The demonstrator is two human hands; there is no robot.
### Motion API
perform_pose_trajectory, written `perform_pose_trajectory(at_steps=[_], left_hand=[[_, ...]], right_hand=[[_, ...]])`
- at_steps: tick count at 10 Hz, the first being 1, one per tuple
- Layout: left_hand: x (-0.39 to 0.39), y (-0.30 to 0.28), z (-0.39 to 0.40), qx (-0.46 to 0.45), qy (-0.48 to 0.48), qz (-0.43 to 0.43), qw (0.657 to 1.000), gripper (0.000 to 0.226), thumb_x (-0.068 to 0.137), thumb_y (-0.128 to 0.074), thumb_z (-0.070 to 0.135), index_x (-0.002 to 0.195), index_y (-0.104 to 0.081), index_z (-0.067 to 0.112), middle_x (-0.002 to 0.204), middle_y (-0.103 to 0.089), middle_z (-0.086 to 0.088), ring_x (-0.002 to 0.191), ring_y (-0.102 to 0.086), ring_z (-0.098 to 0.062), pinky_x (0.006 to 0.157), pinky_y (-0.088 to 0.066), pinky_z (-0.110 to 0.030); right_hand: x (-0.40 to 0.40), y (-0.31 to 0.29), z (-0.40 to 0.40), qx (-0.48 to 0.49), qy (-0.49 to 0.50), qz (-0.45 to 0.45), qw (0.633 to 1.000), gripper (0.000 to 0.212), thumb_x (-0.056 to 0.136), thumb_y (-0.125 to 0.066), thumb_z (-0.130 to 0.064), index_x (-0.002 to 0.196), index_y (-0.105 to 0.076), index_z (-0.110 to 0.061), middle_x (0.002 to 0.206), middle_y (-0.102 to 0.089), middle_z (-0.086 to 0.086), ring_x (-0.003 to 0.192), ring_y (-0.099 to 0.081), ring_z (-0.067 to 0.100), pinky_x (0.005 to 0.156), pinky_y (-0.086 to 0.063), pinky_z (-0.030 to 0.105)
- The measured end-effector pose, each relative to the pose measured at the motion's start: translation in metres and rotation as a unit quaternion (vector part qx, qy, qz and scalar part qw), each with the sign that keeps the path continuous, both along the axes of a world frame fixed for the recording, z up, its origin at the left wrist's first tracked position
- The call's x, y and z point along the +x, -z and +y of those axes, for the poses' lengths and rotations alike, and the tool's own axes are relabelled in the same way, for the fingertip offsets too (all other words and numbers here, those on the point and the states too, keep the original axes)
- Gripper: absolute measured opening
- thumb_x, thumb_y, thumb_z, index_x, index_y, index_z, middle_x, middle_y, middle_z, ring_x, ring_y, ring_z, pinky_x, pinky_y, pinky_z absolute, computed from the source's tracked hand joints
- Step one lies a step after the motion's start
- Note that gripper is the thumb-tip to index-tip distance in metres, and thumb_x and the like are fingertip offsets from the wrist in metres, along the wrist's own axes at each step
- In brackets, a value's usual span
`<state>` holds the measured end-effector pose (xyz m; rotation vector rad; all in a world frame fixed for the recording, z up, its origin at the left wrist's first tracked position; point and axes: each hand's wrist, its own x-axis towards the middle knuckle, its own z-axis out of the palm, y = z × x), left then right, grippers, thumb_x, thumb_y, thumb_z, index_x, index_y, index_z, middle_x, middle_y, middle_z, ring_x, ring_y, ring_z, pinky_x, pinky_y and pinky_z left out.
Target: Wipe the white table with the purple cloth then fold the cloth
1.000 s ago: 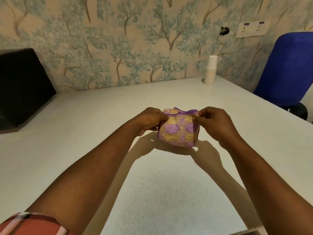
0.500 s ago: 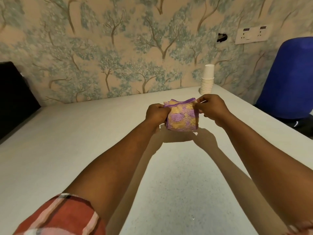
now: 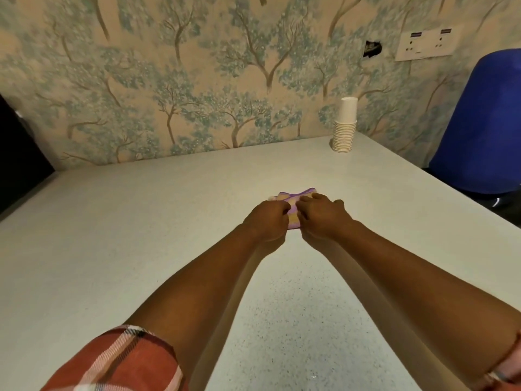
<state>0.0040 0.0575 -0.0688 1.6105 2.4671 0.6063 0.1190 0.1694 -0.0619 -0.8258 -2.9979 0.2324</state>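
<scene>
Both hands press down side by side on one folded purple-and-yellow cloth that lies flat on the white table, a little right of the middle and well in from every edge. The left hand covers the cloth's left part with its fingers curled down onto the fabric; the right hand covers the right part the same way, knuckles raised, fingertips on the cloth. The two hands nearly touch, and a narrow strip of cloth shows between them, with more at the far side. Whether either hand pinches the fabric or only bears on it cannot be told, since the fingers hide their own tips. The far edge of the table meets the tree-patterned wallpaper; the right edge runs diagonally toward the near right, with one blue chair just beyond it. At the far right corner stands one stack of white paper cups, well apart from the cloth. A dark object sits at the left edge, too cropped to name. The table lies bare to the left of the arms, between them, and beyond the cloth up to the wall. One double wall socket is fixed high on the right. A red plaid sleeve shows on the left upper arm.
</scene>
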Motion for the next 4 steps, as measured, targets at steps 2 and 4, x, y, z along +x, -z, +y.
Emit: perform_pose_trajectory(at_steps=[2,4], left_hand=[[-0.001,-0.007,-0.017,-0.028,0.001,0.100,0.995,0.025,0.092,-0.046,0.022,0.103,-0.065,0.010,0.102,-0.068,-0.014,0.095,-0.062,-0.033,0.067,-0.036,-0.031],[-0.008,-0.027,-0.051,0.083,-0.039,0.110,0.990,0.040,0.092,-0.048,0.031,0.128,-0.053,0.016,0.134,-0.059,-0.003,0.146,-0.027,-0.025,0.094,-0.045,-0.043]], right_hand=[[0.005,-0.003,-0.012,0.084,0.020,-0.022,0.996,0.026,0.096,-0.049,-0.034,0.109,-0.069,-0.023,0.108,-0.067,0.001,0.120,-0.057,0.028,0.105,-0.036,0.049],[0.004,-0.018,-0.039,0.078,0.003,0.051,0.996,0.034,0.091,-0.058,-0.033,0.062,-0.045,-0.025,0.061,-0.040,-0.010,0.082,-0.059,0.028,0.079,-0.034,0.036]])
